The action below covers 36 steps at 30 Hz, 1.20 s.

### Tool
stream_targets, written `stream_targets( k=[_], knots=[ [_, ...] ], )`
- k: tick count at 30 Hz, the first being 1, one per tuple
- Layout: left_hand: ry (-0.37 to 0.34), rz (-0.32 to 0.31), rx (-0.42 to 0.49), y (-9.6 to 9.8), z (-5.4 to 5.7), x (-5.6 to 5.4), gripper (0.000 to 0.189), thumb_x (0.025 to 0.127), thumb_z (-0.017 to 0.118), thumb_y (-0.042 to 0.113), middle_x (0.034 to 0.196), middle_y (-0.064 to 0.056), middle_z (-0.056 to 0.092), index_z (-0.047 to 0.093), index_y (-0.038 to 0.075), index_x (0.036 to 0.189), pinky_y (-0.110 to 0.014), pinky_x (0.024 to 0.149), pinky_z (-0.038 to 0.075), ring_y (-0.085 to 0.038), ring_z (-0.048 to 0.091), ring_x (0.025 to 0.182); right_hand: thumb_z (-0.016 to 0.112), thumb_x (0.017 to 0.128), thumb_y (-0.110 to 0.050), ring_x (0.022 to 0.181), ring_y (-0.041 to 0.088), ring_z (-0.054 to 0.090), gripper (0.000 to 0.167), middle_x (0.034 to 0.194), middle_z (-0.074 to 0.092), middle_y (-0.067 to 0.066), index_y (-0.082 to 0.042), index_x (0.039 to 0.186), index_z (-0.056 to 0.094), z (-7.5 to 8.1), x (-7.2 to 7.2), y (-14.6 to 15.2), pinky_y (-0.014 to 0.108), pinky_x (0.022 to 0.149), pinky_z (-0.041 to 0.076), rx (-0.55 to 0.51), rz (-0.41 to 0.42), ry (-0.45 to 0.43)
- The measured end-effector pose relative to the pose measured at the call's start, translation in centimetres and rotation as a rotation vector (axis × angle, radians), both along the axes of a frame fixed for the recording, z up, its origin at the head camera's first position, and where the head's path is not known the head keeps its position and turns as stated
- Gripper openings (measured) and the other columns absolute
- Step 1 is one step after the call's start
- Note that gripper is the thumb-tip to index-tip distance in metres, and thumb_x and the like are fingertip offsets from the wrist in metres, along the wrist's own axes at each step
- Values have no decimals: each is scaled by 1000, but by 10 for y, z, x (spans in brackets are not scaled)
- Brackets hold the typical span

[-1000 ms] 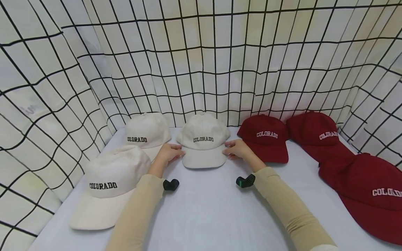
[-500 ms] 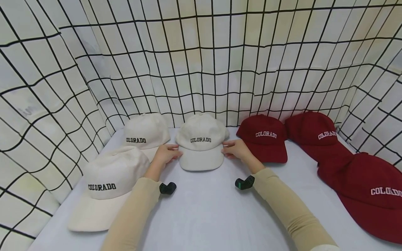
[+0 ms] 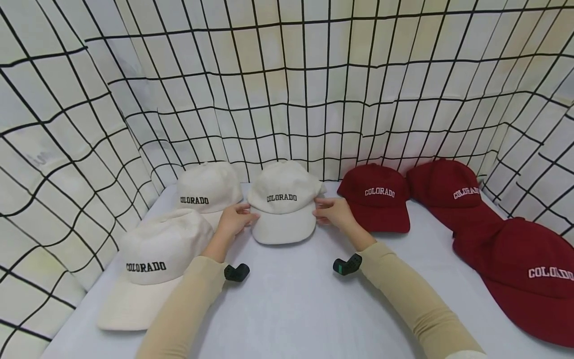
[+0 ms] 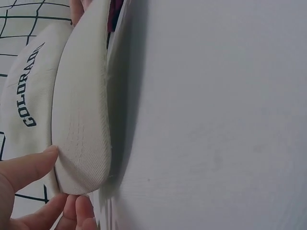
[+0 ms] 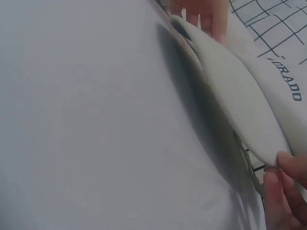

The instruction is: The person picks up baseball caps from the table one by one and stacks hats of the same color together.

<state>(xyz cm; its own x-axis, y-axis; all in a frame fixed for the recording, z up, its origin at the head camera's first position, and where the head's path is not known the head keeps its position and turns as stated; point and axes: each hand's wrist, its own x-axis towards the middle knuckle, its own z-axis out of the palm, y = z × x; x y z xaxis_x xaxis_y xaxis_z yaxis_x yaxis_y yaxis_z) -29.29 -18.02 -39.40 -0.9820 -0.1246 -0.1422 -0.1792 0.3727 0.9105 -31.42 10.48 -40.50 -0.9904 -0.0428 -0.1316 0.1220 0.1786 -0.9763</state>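
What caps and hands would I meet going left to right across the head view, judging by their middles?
Front-left white cap, back-left white cap, left hand, held white cap, right hand, leftmost red cap, back-corner red cap, near red cap.

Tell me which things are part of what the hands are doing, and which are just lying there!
In the job right now:
middle white cap, pinched at its brim
left hand
right hand

Seemingly just lying there, not held:
back-left white cap
front-left white cap
back-middle red cap
back-right red cap
front-right red cap
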Motion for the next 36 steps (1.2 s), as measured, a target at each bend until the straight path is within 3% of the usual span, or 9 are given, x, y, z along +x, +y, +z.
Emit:
stream_targets(
  k=[5, 10, 18, 22, 26, 36],
  knots=[
    [18, 44, 10, 2, 5, 3, 55, 94, 74, 11, 123, -14, 59, 55, -3, 143, -23, 65, 44, -9, 56, 82, 76, 91, 2, 75, 10, 69, 47, 111, 71, 17, 0, 136, 64, 3, 4, -3, 29, 73, 60, -59, -14, 0],
    [18, 68, 39, 2, 10, 7, 54, 95, 72, 12, 129, -16, 58, 55, -1, 143, -34, 78, 50, -14, 56, 91, 74, 91, 3, 75, 10, 69, 48, 110, 70, 17, 0, 138, 63, 6, 9, -2, 33, 78, 60, -134, -2, 4],
    [-53, 113, 254, 4, 18, 16, 56, 97, 70, 9, 146, -14, 50, 50, 4, 149, -37, 87, 46, -22, 54, 111, 73, 92, 4, 82, 12, 68, 47, 111, 69, 18, 1, 138, 62, 13, 16, -1, 39, 83, 59, -154, 19, 45],
    [-66, 123, 303, 4, 21, 20, 57, 98, 68, 8, 149, -16, 47, 48, 5, 150, -41, 95, 45, -24, 51, 119, 72, 92, 5, 85, 12, 68, 46, 112, 69, 18, 3, 137, 62, 14, 20, -2, 38, 84, 59, -142, 30, 73],
    [-56, 109, 295, 3, 22, 24, 57, 98, 68, 8, 144, -15, 48, 47, 5, 151, -43, 99, 44, -23, 51, 117, 72, 93, 3, 89, 12, 67, 46, 114, 68, 18, 2, 139, 62, 15, 25, -1, 35, 83, 59, -145, 36, 67],
    [-47, 73, 279, -2, 25, 37, 57, 96, 71, 7, 118, -4, 53, 49, 6, 149, -42, 93, 46, -12, 52, 99, 70, 94, 4, 90, 11, 65, 50, 111, 65, 14, 1, 142, 58, 20, 46, 4, 36, 82, 60, -176, 82, 107]
  ],
)
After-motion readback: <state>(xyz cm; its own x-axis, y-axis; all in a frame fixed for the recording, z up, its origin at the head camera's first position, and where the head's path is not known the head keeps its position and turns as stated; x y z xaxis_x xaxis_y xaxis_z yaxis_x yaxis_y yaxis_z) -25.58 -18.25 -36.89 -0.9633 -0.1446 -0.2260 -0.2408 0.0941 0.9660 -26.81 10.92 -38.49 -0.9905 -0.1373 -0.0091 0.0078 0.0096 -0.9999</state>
